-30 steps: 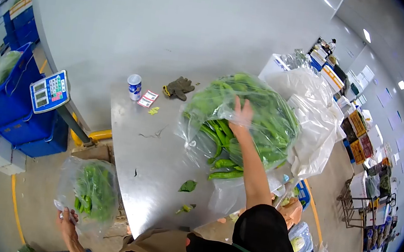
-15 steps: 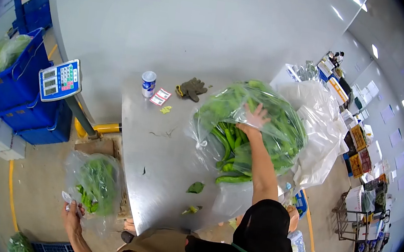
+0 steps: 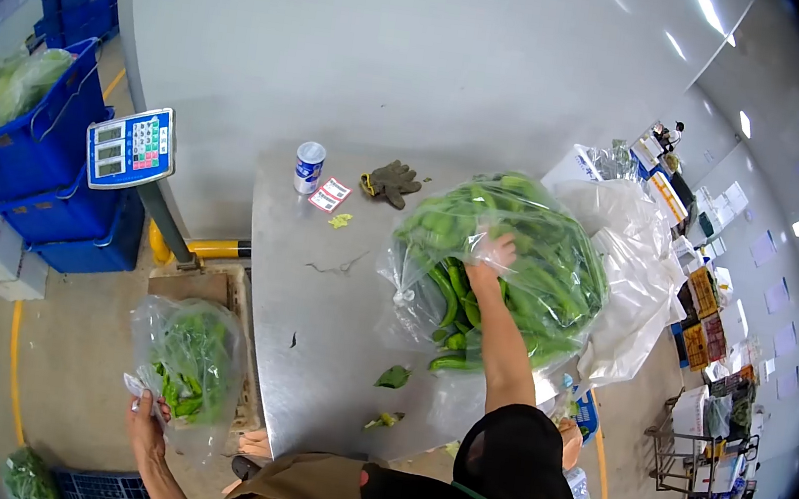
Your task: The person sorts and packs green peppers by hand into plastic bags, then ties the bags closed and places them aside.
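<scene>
A large clear bag of long green peppers (image 3: 547, 268) lies on the metal table (image 3: 311, 319), its mouth side facing left. My right hand (image 3: 492, 251) is at the peppers in the bag, partly veiled by plastic, with its fingers curled; what they hold is hidden. Low at the left, my left hand (image 3: 144, 418) grips the gathered end of a smaller clear bag of green peppers (image 3: 192, 359), which sits over the scale platform beside the table.
A scale display (image 3: 131, 149) stands left of the table, near stacked blue crates (image 3: 45, 131). On the table are a can (image 3: 309, 169), a glove (image 3: 391, 183), labels (image 3: 329, 194) and loose leaves (image 3: 393, 376). White plastic (image 3: 630, 278) lies right of the large bag.
My right hand's fingers have gone from spread to curled among the peppers. The view has shifted, so the table and bags appear slightly lower and farther right. My left hand keeps its grip.
</scene>
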Available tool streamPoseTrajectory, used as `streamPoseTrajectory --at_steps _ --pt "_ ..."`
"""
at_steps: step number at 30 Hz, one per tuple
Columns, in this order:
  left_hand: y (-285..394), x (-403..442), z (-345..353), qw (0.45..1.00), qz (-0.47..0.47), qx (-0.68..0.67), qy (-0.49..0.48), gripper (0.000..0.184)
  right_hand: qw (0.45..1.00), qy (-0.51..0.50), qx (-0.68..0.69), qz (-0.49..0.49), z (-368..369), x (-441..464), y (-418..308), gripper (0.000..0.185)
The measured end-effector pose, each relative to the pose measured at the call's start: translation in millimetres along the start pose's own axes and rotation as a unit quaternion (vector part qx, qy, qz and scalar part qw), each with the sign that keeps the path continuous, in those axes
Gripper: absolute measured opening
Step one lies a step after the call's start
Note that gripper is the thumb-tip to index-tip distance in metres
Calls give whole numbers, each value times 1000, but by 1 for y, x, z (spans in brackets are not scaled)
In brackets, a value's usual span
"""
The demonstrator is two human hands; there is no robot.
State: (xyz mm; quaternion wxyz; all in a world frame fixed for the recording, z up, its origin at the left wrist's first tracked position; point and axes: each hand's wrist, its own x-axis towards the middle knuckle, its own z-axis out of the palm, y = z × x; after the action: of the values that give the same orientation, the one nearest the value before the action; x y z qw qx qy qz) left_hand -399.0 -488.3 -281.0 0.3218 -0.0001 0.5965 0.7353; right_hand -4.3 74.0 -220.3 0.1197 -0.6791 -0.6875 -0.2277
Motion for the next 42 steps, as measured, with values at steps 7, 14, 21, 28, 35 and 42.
streamPoseTrajectory --at_steps 7,14,21,28,35,42 --pt "2 8 7 1000 -8 17 -9 25 983 -62 134 -111 -76 20 25 50" --pt "5 10 5 1000 -17 -3 -15 27 950 -30 281 -129 -115 28 62 44" --pt "10 1 4 999 -26 -20 -16 25 924 -31 372 -78 -147 41 96 47" --pt "7 3 -11 998 -47 -44 8 23 901 -28 432 -20 -220 -21 88 47" --pt "7 2 -14 994 -58 -92 -9 21 871 -210 437 77 -262 -84 80 41" --pt "-4 3 -37 957 -45 -284 -23 29 547 -521 645 115 -225 -146 67 61"
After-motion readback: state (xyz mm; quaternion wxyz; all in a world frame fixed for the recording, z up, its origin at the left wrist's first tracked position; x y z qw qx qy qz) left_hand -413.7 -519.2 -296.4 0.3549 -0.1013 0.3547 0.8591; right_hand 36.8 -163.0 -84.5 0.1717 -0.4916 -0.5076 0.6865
